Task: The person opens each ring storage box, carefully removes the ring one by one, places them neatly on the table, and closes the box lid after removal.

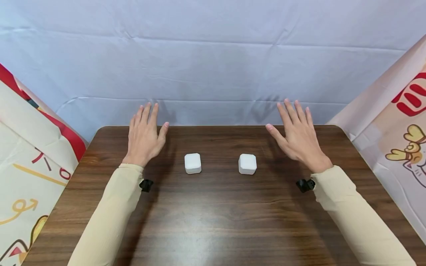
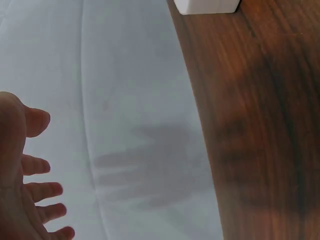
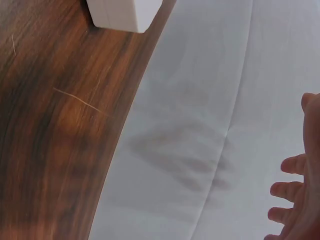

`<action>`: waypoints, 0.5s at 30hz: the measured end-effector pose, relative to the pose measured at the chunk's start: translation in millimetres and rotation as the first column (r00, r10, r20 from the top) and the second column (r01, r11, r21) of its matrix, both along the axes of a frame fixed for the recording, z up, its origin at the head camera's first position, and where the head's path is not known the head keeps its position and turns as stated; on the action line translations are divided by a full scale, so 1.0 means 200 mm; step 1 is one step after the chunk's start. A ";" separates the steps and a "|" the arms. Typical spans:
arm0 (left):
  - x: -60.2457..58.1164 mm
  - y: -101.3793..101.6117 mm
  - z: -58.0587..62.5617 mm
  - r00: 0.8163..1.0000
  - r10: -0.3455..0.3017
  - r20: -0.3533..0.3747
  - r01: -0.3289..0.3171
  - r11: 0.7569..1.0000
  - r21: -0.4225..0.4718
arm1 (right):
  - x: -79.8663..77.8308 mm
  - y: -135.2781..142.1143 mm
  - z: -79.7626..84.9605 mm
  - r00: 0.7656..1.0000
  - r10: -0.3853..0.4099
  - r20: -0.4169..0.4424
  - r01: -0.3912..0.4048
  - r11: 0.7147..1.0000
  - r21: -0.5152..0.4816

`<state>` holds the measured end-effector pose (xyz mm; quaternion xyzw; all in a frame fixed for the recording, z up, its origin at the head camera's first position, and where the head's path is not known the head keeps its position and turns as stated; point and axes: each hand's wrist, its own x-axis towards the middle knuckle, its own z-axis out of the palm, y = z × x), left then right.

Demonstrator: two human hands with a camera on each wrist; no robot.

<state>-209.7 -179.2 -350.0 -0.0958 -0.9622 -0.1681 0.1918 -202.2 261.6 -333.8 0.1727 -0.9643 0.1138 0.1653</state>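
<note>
Two small white blocks with bevelled corners stand apart on the wooden table (image 1: pixel 213 207). My left hand (image 1: pixel 143 138) is spread over the far left part of the table, palm down and holding nothing. Nearest to it is the left white block (image 1: pixel 193 163), to the right of the thumb. On the other side my right hand (image 1: pixel 299 138) is spread too, with bare fingers and the thumb towards the right white block (image 1: pixel 247 164). In the left wrist view a white block (image 2: pixel 207 6) shows at the top edge, and the right wrist view has one white block (image 3: pixel 125 14) at its top.
A pale cloth (image 1: pixel 213 66) hangs behind the table's far edge, with shadows of the hands on it. Printed cloths hang at the left (image 1: pixel 33 155) and right (image 1: pixel 399 147) sides. Small black devices sit at the left wrist (image 1: pixel 146 185) and right wrist (image 1: pixel 305 185).
</note>
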 end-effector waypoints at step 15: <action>0.06 0.04 -0.11 0.990 -0.123 0.067 0.113 0.984 0.138 | 0.08 -0.08 -0.03 0.998 0.051 -0.033 -0.057 0.982 -0.182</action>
